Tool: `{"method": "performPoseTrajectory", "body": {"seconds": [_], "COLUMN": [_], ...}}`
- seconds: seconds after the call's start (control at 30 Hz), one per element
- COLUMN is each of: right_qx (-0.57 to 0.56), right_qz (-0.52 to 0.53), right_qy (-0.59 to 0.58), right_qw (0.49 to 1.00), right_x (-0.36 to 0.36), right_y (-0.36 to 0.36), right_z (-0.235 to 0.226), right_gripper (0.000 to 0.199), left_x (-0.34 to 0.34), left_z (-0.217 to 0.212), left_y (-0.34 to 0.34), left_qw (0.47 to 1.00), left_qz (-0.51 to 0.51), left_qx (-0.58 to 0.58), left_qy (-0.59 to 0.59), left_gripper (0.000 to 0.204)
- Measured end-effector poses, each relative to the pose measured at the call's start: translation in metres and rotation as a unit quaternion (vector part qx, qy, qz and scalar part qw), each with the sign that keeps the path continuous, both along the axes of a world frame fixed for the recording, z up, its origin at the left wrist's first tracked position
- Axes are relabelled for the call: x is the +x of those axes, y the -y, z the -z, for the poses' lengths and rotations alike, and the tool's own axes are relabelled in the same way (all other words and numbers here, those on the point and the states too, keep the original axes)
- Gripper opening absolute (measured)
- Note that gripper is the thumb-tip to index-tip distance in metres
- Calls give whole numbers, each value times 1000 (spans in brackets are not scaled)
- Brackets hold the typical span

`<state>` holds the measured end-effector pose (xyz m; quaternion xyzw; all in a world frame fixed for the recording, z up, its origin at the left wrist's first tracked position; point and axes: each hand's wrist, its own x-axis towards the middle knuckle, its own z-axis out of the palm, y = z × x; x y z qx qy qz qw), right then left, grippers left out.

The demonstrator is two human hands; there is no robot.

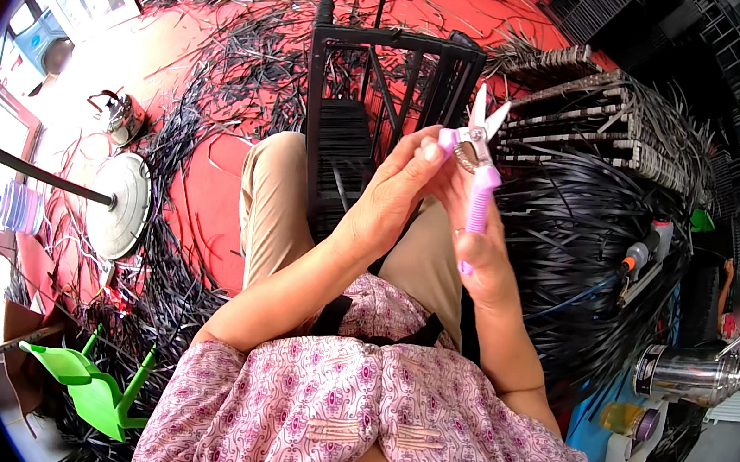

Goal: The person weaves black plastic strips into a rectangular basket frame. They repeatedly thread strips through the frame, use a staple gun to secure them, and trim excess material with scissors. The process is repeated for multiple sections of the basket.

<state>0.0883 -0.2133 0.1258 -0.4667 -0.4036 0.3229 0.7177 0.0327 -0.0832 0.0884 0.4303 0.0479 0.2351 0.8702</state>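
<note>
Pruning shears [483, 190] with purple handles, a coiled spring and short silver blades are raised in front of my chest. Their blades stand apart and point up and away from me. My right hand [487, 263] is wrapped round the lower handle. The fingers of my left hand [396, 178] are closed at the other handle, close to the pivot; just how they grip it is partly hidden. Beyond my hands, between my knees, stands a black frame [400, 41] with upright bars. A bundle of flat black strips [567, 224] lies to the right of my right hand.
Loose black strips [250, 75] litter the red floor. Woven panels [581, 119] are stacked at the far right. To the left are a round white base [118, 205] with a pole, a kettle [121, 117] and a green plastic chair [93, 382]. A steel flask [688, 374] and jar [628, 420] stand right.
</note>
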Motion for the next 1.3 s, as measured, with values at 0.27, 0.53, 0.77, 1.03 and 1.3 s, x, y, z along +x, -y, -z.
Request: {"method": "performPoseTrajectory", "body": {"seconds": [0.27,0.53,0.77,1.03,1.3], "right_qx": [-109,-96,-113,-70,-36], "right_qz": [2,294,278,249,255], "right_qy": [-38,661,754,801,824], "right_qw": [993,684,584,540,505], "right_x": [6,85,112,120,127], "right_y": [-26,-53,-72,-81,-77], "right_z": [-10,-58,-74,-82,-79], "right_gripper": [86,82,84,85,80], "left_x": [-7,-9,-19,-19,-21], "left_z": [5,11,20,21,19], "left_y": [4,1,6,6,7], "left_qw": [997,999,995,992,993], "left_qz": [-26,-7,33,46,47], "left_qx": [-67,-14,2,-6,-8], "left_qy": [10,-36,-95,-114,-110], "left_gripper": [49,70,85,83,81]}}
